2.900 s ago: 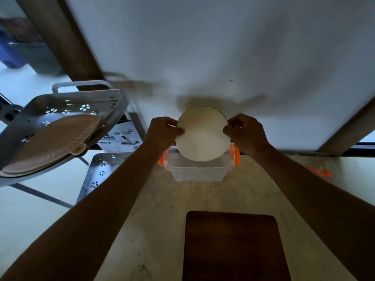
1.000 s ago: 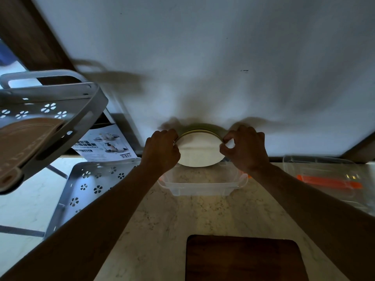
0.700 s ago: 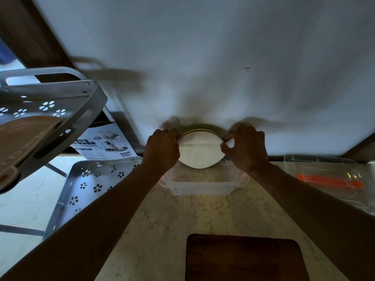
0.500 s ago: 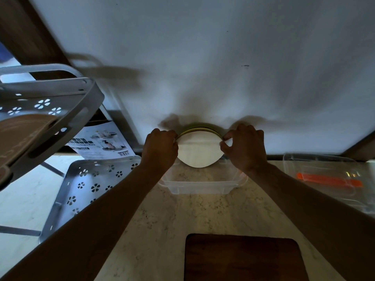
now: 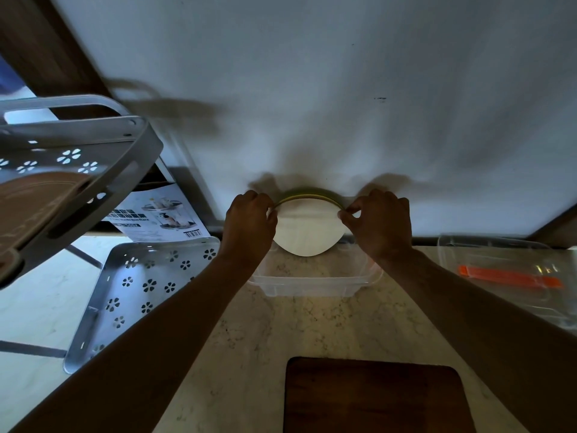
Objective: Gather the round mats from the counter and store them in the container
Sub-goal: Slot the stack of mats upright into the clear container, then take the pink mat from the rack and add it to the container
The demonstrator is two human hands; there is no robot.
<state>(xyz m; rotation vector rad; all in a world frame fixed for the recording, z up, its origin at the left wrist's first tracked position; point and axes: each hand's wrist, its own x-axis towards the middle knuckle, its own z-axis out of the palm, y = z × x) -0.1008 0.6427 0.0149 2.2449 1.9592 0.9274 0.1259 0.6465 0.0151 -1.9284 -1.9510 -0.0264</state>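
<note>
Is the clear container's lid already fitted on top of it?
No. The clear container is open on top, with both hands holding the round mats upright in it; a clear lid lies apart on the counter.

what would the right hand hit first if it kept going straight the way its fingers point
The right hand points left, so it would press into the stack of round cream mats it pinches; beyond that, probably the left hand. Depth is unclear.

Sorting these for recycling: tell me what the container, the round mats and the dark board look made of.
Container: clear plastic; the counter shows through its walls. Round mats: pale matte face, green edge behind, bending slightly; perhaps silicone or cork, unclear. Board: dark brown, matte, likely wood.
</note>
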